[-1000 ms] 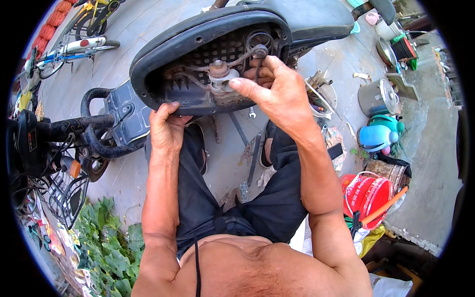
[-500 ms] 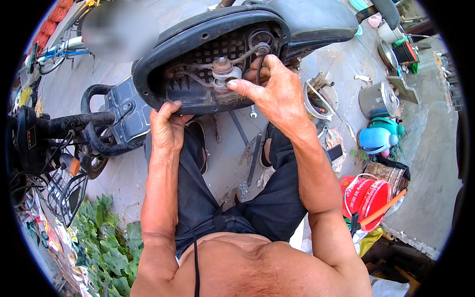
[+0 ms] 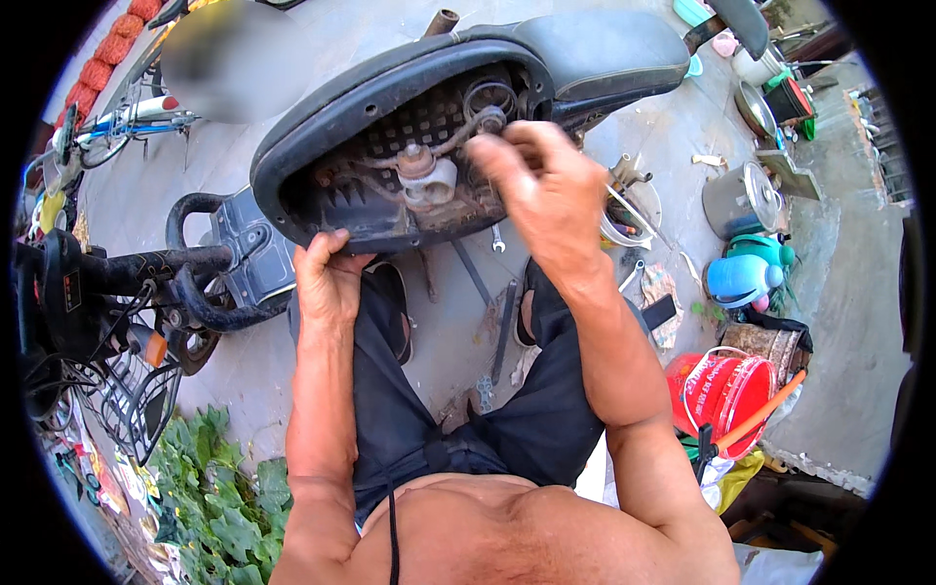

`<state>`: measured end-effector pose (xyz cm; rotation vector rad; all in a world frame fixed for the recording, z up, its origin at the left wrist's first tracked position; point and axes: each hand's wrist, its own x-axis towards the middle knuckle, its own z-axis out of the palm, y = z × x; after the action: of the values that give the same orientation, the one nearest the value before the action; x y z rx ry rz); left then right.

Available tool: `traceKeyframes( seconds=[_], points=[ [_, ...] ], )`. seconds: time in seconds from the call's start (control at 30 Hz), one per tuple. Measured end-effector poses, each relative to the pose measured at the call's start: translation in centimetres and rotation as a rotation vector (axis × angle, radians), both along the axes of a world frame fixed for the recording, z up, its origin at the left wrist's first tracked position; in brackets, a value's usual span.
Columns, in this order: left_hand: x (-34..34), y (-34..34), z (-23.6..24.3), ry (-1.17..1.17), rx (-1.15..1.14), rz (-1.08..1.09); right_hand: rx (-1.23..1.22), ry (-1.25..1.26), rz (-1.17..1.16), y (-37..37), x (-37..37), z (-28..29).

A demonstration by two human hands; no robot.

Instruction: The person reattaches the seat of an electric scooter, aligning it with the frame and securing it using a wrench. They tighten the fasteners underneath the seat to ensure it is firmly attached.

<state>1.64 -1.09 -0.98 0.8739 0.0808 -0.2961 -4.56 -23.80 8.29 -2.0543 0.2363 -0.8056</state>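
A black padded saddle (image 3: pixel 322 115) is tipped so that its hollow underside faces me. Inside it I see a rusty wire frame, a metal clamp (image 3: pixel 426 180) with a bolt on top, and a coil spring (image 3: pixel 490 97) toward the right end. My left hand (image 3: pixel 330 278) grips the saddle's near lower rim, thumb on top and the other fingers hidden behind. Just right of the clamp and below the spring is my right hand (image 3: pixel 551 190), its fingers bent and smeared by motion. Whether it touches or holds anything there cannot be made out.
Another padded seat (image 3: pixel 604 54) adjoins the saddle at the right. Left stand handlebars (image 3: pixel 161 244) and a wire basket. Wrenches (image 3: pixel 497 237) and flat metal bars lie between my feet. To the right are a tool bucket (image 3: pixel 634 210), a metal pot (image 3: pixel 738 200) and a red bucket (image 3: pixel 721 390).
My right hand has come away from the clamp, its thumb lifting off. The saddle has shifted slightly left, with my left hand still on its rim.
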Motion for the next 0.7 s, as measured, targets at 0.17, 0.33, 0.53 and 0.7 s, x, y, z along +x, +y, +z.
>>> traceKeyframes(
  seconds=[0.17, 0.33, 0.53, 0.7],
  points=[
    [0.0, 0.4, -0.3, -0.077, 0.044, -0.013, 0.13, -0.106, -0.308, -2.9, 0.4, 0.2],
    [-1.3, -0.3, 0.9, -0.09, 0.016, 0.041, 0.23, 0.239, -0.155, -5.3, 0.1, -2.1],
    [-2.1, 0.7, 1.4, -0.246, 0.105, 0.088, 0.837, 0.306, 0.287, -5.0, -1.8, 0.7],
    [0.3, 0.2, 6.6, -0.605, 0.405, 0.13, 0.96, 0.217, 0.29, -5.9, -3.1, 3.3]
  ],
)
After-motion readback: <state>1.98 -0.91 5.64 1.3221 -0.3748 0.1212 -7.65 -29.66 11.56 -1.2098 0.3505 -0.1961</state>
